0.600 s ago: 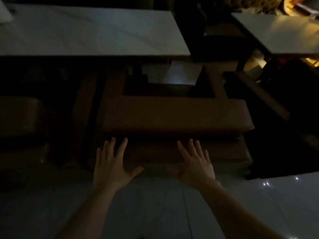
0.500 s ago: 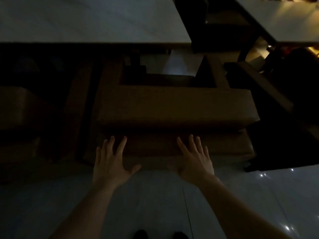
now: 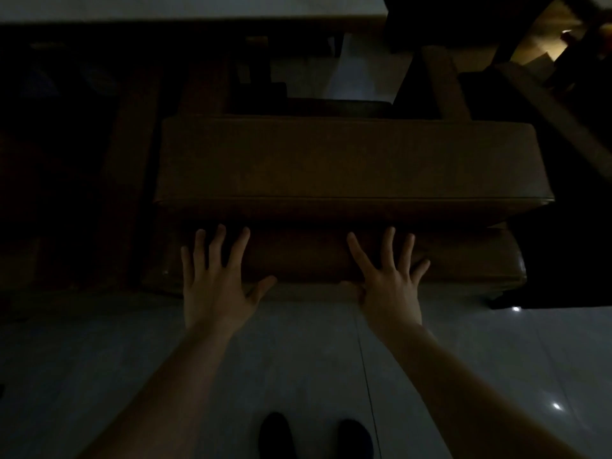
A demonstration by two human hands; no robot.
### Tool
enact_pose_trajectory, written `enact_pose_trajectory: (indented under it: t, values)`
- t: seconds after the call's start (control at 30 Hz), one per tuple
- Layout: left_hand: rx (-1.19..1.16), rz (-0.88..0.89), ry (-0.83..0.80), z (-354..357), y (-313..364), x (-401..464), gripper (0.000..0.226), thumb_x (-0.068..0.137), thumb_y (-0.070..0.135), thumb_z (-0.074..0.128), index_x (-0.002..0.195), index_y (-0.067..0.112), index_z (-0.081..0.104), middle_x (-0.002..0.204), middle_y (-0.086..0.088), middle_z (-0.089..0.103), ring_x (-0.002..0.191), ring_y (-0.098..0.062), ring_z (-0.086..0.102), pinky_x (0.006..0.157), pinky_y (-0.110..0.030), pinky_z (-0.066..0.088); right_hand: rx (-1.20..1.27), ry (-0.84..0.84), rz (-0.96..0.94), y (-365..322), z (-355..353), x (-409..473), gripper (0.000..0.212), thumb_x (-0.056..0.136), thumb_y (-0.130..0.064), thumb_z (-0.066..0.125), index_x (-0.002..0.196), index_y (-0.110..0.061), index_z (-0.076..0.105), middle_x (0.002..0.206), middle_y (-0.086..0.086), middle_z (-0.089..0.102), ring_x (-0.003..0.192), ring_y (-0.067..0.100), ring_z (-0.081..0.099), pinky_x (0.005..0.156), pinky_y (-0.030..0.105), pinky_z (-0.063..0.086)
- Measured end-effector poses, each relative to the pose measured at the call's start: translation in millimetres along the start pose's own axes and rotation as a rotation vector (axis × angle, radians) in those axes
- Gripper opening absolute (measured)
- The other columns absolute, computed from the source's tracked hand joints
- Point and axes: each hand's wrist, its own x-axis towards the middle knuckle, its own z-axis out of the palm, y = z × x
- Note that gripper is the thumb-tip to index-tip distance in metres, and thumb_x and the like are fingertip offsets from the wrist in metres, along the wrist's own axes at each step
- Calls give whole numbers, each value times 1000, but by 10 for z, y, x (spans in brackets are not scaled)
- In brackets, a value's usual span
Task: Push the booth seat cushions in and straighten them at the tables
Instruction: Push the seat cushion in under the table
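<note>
Brown and leather-like, the seat cushion (image 3: 351,164) lies flat across the middle of the view, its long front edge turned toward the person. Directly below that edge sits the seat base (image 3: 463,260), a second padded block of the same brown, whose front face juts out a little nearer the person than the cushion above it.

Both hands rest on that front face, just under the cushion's edge. The left hand (image 3: 215,283) is spread flat with fingers fanned and thumb pointing inward; the right hand (image 3: 390,286) is likewise flat and spread, gripping nothing, its thumb tucked low against the base's lower rim. The two hands are well apart, each toward one end of the cushion's middle stretch (whether the palms press hard cannot be told in this dim light).

Beyond the cushion, a pale bench (image 3: 198,8) top crosses the upper edge of the view. Nearer than the cushion, a glossy grey tiled floor (image 3: 298,359) spreads out, with small light glints to the right. Two dark shoes (image 3: 314,438) show at the bottom edge, between the forearms.
</note>
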Motion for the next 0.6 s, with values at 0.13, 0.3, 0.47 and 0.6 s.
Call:
enact_pose_trajectory:
  t: [0.13,0.3,0.47,0.6]
  values:
    - [4,-30,7,19,80,-37,89,81,82,31,154,32,20,161,-10,19,150,-37,5,120,-57,10,35,18,-16,68,51,25,77,94,-60,44,152,-47,-6,163,20,-11,143,52,-20,107,80,6]
    - [-22,-69,11,35,364,-16,88,82,82,31,155,33,20,162,-9,18,150,-35,3,120,-56,11,40,-3,-40,343,-51,128,79,94,-58,46,151,-50,-8,164,17,-13,144,49,-22,110,78,5]
    - [-48,-101,-9,77,760,105,89,81,80,36,155,36,16,163,-6,14,150,-33,-1,121,-55,8,28,-34,-44,757,-188,352,78,93,-60,44,148,-54,-11,164,11,-16,145,45,-22,112,75,5]
    - [-63,-125,-13,96,963,192,88,81,79,41,154,37,18,163,-6,16,150,-34,1,120,-56,11,33,-35,-51,945,-254,464,78,94,-59,46,149,-54,-10,164,11,-14,145,45,-21,112,75,5]
